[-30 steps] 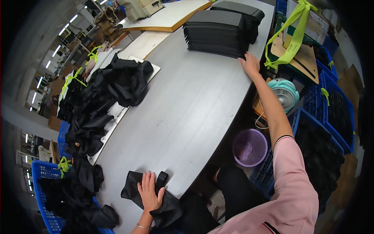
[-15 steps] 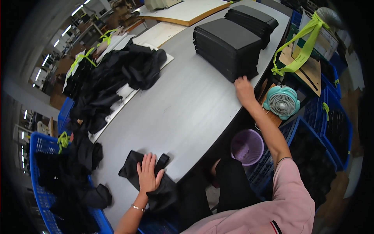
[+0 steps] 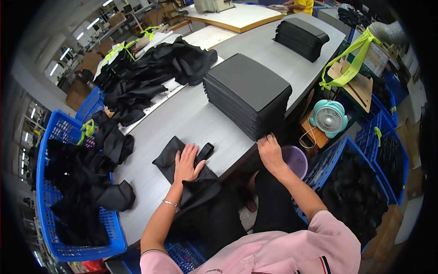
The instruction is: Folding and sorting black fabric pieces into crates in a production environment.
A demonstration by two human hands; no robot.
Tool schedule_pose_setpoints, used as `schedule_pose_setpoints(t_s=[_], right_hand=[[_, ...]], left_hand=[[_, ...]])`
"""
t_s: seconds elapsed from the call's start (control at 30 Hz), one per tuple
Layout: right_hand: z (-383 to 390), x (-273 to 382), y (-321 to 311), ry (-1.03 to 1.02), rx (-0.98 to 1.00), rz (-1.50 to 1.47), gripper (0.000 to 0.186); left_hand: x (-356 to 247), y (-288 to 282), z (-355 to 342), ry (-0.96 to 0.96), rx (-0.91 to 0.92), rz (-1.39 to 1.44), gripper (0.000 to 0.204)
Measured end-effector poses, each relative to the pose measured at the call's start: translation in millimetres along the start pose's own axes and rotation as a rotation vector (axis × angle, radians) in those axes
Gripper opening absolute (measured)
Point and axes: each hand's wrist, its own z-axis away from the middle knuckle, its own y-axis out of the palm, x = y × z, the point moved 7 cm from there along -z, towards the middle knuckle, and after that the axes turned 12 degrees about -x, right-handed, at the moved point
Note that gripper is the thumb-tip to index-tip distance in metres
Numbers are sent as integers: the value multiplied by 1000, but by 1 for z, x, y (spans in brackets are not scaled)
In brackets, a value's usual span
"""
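Observation:
My left hand (image 3: pixel 185 163) lies flat, fingers spread, on a black fabric piece (image 3: pixel 168 148) at the table's near edge. A narrow black loop (image 3: pixel 205 151) sticks up beside its fingers, and part of the cloth hangs over the edge towards my lap. A tall stack of black sheets (image 3: pixel 248 84) stands further along the table. My right hand (image 3: pixel 271 153) is closed at the stack's lower near corner, with its fingertips partly hidden against the dark layers. Farther back is a second, smaller stack of black sheets (image 3: pixel 302 36).
A blue basket (image 3: pixel 45 205) of black cloth stands left of the grey table (image 3: pixel 137 169). Black fabric (image 3: pixel 150 73) is heaped at the far left. To the right are a teal fan (image 3: pixel 328 118), a purple bin (image 3: pixel 295 160) and blue crates (image 3: pixel 335 160). A person in yellow (image 3: pixel 303 6) is far off.
The tall stack has slid towards me along the table, opening a gap from the smaller stack. My right hand has come nearer with it. My left hand stays on the fabric piece.

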Motion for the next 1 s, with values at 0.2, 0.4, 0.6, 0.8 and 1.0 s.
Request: schedule_pose_setpoints(t_s=[0.2,0.4,0.6,0.8,1.0], right_hand=[[-33,10,-29,145,331,-153,10],[-142,6,-112,96,-338,-219,23],[-180,-23,-61,227,-85,-149,27],[-185,-48,-48,442,63,-300,26],[-138,30,-136,148,-225,-160,16]], left_hand=[[43,14,-34,36,-85,-38,70],[48,-7,-62,97,-82,121,71],[40,-115,-54,-239,-427,500,42],[-36,-144,5,-440,-351,1158,34],[-148,-90,26,-549,-79,1793,79]])
